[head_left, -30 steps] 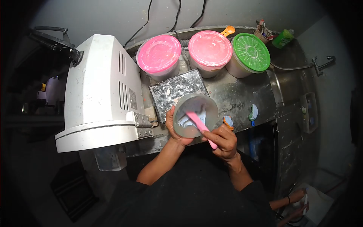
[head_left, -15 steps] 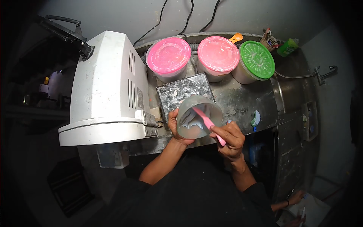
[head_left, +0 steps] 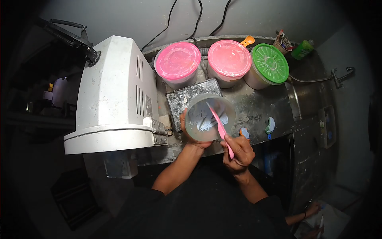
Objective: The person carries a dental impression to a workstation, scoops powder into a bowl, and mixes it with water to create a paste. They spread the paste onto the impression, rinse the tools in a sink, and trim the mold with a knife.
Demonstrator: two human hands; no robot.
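My left hand [head_left: 198,144] is wrapped round a translucent grey mixing bowl [head_left: 193,131] from below and the left, its mouth tipped towards me. Pale bluish-white paste [head_left: 207,123] clings in ragged lumps to the inner wall. In my right hand [head_left: 240,152] I grip a pink plastic spatula [head_left: 221,129] by its handle, the blade reaching into the bowl over the paste. Just right of the bowl lies a small orange tray-like piece [head_left: 245,136] with pale blue material on it. A similar green and blue piece [head_left: 267,129] rests farther right.
Behind the bowl is a stained square slab [head_left: 179,101]. Two pink-lidded tubs [head_left: 178,59] and a green-lidded tub [head_left: 270,63] line the back. A white machine [head_left: 113,87] stands left, a tap [head_left: 338,79] right. Another person's hand [head_left: 313,208] shows at lower right.
The bowl has turned so more of its inside and the paste show. My right hand and the spatula have shifted slightly down, uncovering the orange piece.
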